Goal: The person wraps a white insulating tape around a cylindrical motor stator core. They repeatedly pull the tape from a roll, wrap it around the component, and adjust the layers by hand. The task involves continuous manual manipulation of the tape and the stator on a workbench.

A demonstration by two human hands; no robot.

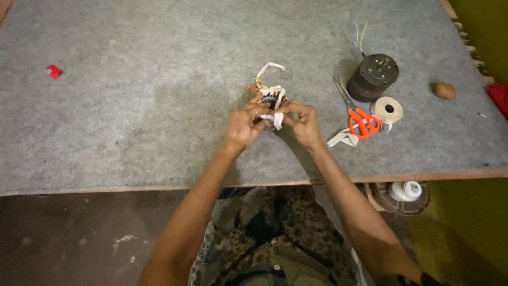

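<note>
A small wound motor coil (272,98), bound in white cloth tape (269,68), sits at the frame's centre on a grey felt-topped table (132,106). The left hand (242,126) and right hand (301,123) both close their fingers around it, pinching tape ends. It looks compact, dense and stiff, its thin wires fragile; the taped core seems the safest hold. To the right lie orange-handled scissors (361,121), a tape roll (388,108) and a dark motor housing (373,77).

One scissors (361,121), one tape roll (388,108), one dark motor (373,77), two hands (242,127).
</note>
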